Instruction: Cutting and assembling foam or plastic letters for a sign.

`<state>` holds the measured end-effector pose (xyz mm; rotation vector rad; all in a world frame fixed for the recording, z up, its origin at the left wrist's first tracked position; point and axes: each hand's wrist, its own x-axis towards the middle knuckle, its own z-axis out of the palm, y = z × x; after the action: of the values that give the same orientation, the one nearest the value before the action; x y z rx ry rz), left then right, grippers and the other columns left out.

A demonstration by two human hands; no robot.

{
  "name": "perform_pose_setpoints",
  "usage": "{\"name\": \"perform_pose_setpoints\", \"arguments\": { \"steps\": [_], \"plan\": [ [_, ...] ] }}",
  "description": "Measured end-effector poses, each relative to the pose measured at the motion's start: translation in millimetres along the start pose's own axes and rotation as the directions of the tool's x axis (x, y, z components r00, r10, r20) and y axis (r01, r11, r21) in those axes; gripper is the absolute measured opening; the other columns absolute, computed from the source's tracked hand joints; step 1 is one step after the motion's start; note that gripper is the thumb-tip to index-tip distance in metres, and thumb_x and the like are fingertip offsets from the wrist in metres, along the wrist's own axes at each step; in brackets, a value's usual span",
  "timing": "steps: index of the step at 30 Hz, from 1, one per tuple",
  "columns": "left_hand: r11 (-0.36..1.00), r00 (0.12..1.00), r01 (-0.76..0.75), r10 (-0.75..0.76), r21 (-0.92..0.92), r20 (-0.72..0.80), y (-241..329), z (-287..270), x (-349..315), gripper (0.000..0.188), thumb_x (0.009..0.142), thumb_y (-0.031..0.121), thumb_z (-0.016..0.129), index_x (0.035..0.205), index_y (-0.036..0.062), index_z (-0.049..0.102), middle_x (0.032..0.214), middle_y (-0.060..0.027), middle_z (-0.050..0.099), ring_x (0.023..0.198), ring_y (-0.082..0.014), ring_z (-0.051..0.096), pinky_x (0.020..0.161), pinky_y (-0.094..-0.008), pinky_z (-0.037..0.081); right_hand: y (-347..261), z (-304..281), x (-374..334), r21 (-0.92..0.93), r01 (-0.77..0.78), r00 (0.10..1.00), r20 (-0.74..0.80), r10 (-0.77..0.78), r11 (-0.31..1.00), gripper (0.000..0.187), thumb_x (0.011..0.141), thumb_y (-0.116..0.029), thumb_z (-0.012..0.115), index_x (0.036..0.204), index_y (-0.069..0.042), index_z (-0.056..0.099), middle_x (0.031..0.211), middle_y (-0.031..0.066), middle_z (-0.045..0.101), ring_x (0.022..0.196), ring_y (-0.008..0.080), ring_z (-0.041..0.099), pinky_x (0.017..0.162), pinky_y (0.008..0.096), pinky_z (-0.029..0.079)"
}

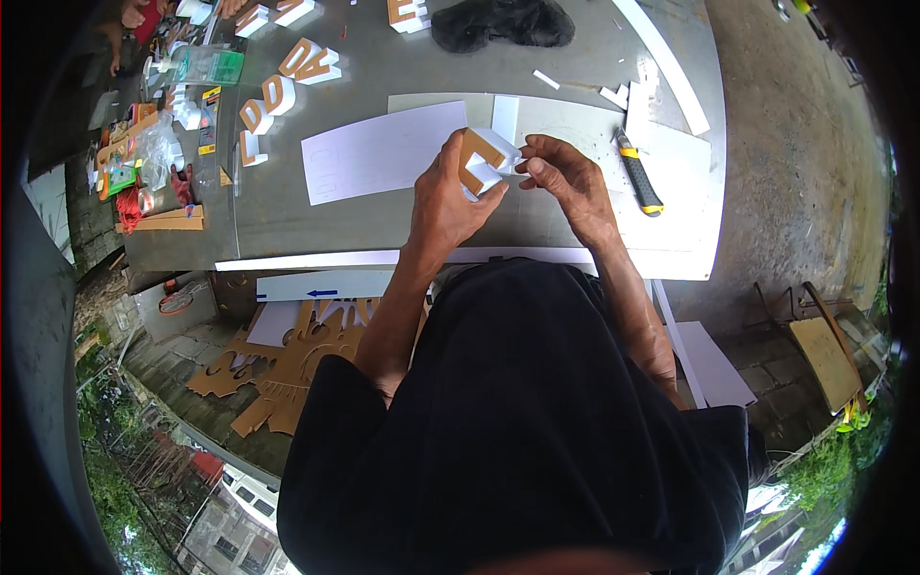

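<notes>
My left hand (448,196) grips a block letter (484,151) with a brown face and white sides, held above the table in front of me. At its right side, my right hand (573,182) has thumb and fingers drawn together on a thin white strip (513,158) by the letter. How far the strip is joined to the letter cannot be made out. Beneath lie a curved white sheet (374,144) with faint pencil marks, to the left, and a larger white board (685,182) to the right. A yellow-and-black utility knife (640,177) rests on that board.
More brown-faced block letters (278,94) stand in a row at the left. Beyond are a black bag (503,24), a green-tinted bottle (211,65) and white offcuts (618,96). A long white strip (661,57) curves along the right edge. Other people's hands show at far left.
</notes>
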<state>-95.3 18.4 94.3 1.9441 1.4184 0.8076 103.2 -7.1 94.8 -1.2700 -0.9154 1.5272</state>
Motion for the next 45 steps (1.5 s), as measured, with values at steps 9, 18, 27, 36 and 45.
{"name": "perform_pose_setpoints", "arguments": {
  "steps": [9, 18, 27, 36, 45],
  "plan": [
    [0.959, 0.947, 0.281, -0.281, -0.023, -0.156, -59, -32, 52, 0.076, 0.072, 0.021, 0.089, 0.132, -0.0043, 0.049, 0.101, -0.0226, 0.072, 0.089, -0.0353, 0.074, 0.081, -0.0396, 0.06, 29, -11, 13, -0.212, 0.032, 0.999, -0.024, -0.038, 0.977, 0.05, 0.095, -0.033, 0.072, 0.126, 0.004, 0.063, 0.11, 0.0148, 0.07, 0.096, 0.0213, 0.069, 0.085, 0.0359, 0.057],
    [0.937, 0.892, 0.328, -0.266, 0.118, -0.365, -152, -49, 178, 0.063, 0.07, 0.023, 0.087, 0.114, -0.0069, 0.054, 0.095, -0.0247, 0.072, 0.086, -0.0353, 0.075, 0.078, -0.0394, 0.061, 53, -33, 19, -0.545, -0.011, 0.996, -0.084, -0.041, 0.838, 0.036, 0.093, -0.025, 0.069, 0.119, 0.0, 0.067, 0.108, 0.0178, 0.072, 0.095, 0.0261, 0.073, 0.079, 0.0355, 0.06],
    [0.803, 0.876, 0.436, -0.276, 0.406, -0.395, -186, -15, 227, 0.078, 0.069, 0.024, 0.084, 0.126, -0.0058, 0.041, 0.099, -0.0257, 0.071, 0.094, -0.041, 0.072, 0.086, -0.0458, 0.059, 57, -44, 22, -0.592, -0.008, 0.989, -0.126, -0.083, 0.806, 0.028, 0.093, -0.015, 0.068, 0.116, 0.001, 0.068, 0.105, 0.0169, 0.071, 0.089, 0.0253, 0.074, 0.075, 0.0348, 0.059],
    [0.777, 0.885, 0.432, -0.268, 0.458, -0.381, -188, -16, 227, 0.077, 0.069, 0.026, 0.086, 0.124, -0.004, 0.042, 0.096, -0.0228, 0.071, 0.091, -0.0387, 0.072, 0.083, -0.0458, 0.059, 38, -21, 67, -0.641, 0.153, 0.976, -0.021, -0.217, 0.752, 0.019, 0.09, -0.009, 0.07, 0.107, 0.0, 0.07, 0.099, 0.0134, 0.071, 0.08, 0.0238, 0.073, 0.067, 0.0338, 0.059],
    [0.842, 0.853, 0.448, -0.301, 0.3, -0.427, -194, -22, 226, 0.077, 0.068, 0.025, 0.086, 0.125, -0.0066, 0.044, 0.093, -0.0234, 0.071, 0.087, -0.04, 0.072, 0.079, -0.0443, 0.06, 2, 62, 269, -0.719, 0.545, 0.814, 0.329, -0.479, 0.431, 0.031, 0.084, -0.011, 0.073, 0.114, -0.007, 0.068, 0.102, 0.0126, 0.068, 0.099, 0.032, 0.066, 0.086, 0.0433, 0.055]
  ]
}}
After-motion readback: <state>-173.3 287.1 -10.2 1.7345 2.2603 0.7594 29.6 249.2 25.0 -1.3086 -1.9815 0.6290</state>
